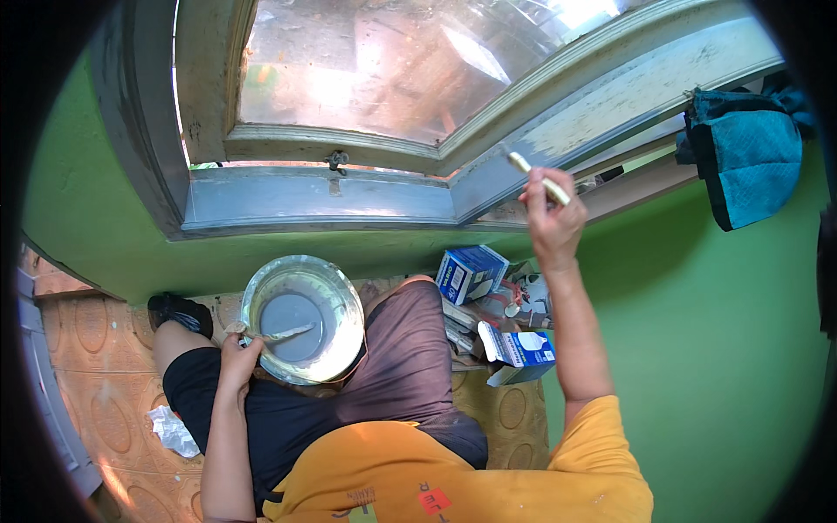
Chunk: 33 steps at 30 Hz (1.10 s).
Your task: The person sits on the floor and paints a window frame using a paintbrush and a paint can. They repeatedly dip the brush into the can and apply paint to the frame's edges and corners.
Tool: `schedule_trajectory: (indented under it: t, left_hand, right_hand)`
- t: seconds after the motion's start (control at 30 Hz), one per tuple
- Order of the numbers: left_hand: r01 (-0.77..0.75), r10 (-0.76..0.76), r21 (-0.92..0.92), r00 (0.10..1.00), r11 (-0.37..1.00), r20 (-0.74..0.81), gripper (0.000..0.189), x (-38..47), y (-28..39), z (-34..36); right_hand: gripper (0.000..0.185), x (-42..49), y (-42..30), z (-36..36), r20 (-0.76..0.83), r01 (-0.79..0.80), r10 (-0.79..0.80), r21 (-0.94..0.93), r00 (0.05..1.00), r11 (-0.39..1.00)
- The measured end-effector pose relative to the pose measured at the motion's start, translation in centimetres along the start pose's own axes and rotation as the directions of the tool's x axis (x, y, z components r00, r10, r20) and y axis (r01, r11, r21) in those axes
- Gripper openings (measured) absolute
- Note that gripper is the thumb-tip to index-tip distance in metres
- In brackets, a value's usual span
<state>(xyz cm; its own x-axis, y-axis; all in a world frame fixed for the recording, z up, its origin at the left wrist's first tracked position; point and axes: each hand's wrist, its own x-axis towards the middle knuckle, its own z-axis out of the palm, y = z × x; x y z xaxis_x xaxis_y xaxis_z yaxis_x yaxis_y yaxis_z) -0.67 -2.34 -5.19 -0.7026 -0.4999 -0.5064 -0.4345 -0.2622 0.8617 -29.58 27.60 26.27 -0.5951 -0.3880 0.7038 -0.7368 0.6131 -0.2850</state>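
Observation:
My right hand (557, 219) is raised to the window and grips a pale paintbrush (537, 176). The brush's far end is close to the right-hand wooden window frame (484, 176); whether it touches is unclear. Fresh grey-blue paint covers the lower part of that frame, while dirty, worn whitish paint shows further up (608, 108). My left hand (240, 359) pinches the left rim of a paint-smeared metal bucket (343, 307) between my legs. Grey paint (288, 320) lies at its bottom. A paint-coated stick (291, 333) leans from the rim beside my fingers into the paint.
Two blue-and-white lamp boxes (474, 271), one open (520, 356), sit right of my knee among clutter. A teal cloth (752, 157) hangs at the upper right. Crumpled white plastic (171, 430) lies on the tiled floor (98, 392). A metal latch (337, 160) sticks out from the sash.

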Motion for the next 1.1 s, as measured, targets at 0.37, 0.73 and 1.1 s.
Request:
schedule_trajectory:
  t: [0.37,0.73,1.1]
  left_hand:
    - [0.038,-0.039,0.045,0.999,0.998,0.021,0.040,0.9,-0.5,-0.1]
    - [0.020,-0.021,0.012,1.000,1.000,0.017,0.039,0.8,-0.5,-0.5]
    - [0.036,-0.037,0.058,0.999,0.998,0.024,0.041,1.2,-1.1,-0.4]
  right_hand:
    - [0.022,10.3,3.8,-1.4,0.199,0.103,-0.028,-0.375,0.980,0.921]
    - [0.025,13.9,1.9,-2.5,0.230,0.179,-0.069,-0.500,0.971,0.847]
    - [0.025,14.3,4.3,-3.0,0.240,0.292,-0.170,-0.702,0.956,0.650]
